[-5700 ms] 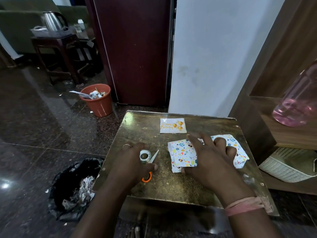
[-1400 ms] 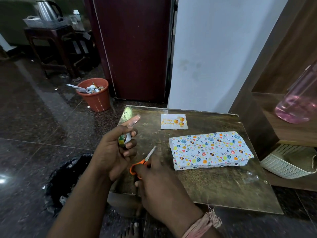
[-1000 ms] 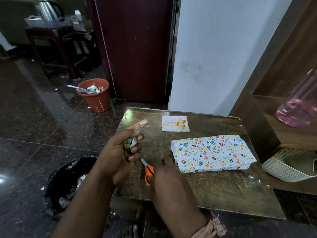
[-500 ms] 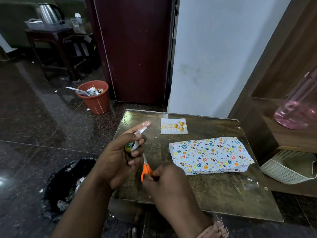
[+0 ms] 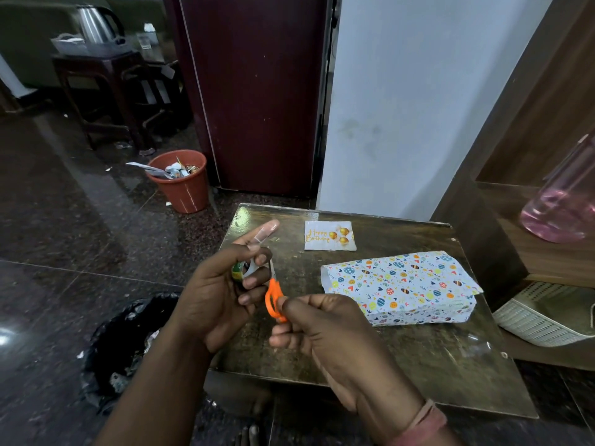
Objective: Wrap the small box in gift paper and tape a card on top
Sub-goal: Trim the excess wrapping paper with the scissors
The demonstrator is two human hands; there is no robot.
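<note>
The small box wrapped in patterned gift paper (image 5: 402, 289) lies on the right of the low brass-topped table (image 5: 418, 375). A white "Happy Birthday" card (image 5: 330, 235) lies flat behind it, near the far edge. My left hand (image 5: 222, 294) grips a small tape roll (image 5: 243, 272), and a strip of clear tape (image 5: 265, 231) sticks up off my raised fingertip. My right hand (image 5: 325, 333) holds orange-handled scissors (image 5: 273, 299), blades pointing up at the tape beside the roll. Both hands hover over the table's left front part.
A black-lined bin (image 5: 125, 349) sits on the floor left of the table, an orange waste bucket (image 5: 180, 180) further back. A white woven basket (image 5: 544, 317) and a wooden shelf with a pink bottle (image 5: 563, 204) stand at the right.
My right hand picked the scissors off the table and brought the blades up to the tape. My left hand keeps the roll, strip pulled out. The wrapped box lies untouched.
</note>
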